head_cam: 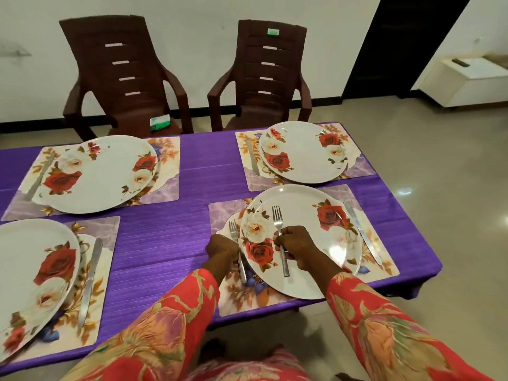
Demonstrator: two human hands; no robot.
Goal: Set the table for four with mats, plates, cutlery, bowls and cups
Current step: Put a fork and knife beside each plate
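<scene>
Four floral mats lie on the purple table [170,232], each with a white rose-patterned plate. On the near right mat [275,298] sits a plate [310,270], with a knife [362,233] to its right. My left hand [221,248] holds a fork [237,243] against the mat just left of that plate. My right hand [295,247] grips a second fork [281,237] above the plate, tines pointing away. The far right plate [303,152], far left plate [99,174] and near left plate [30,276] each have one knife beside them.
Two brown plastic chairs [123,75] [265,75] stand behind the table against the white wall. A small green and white box [160,123] lies on the left chair's seat. A white cabinet [467,81] stands at the far right on the tiled floor.
</scene>
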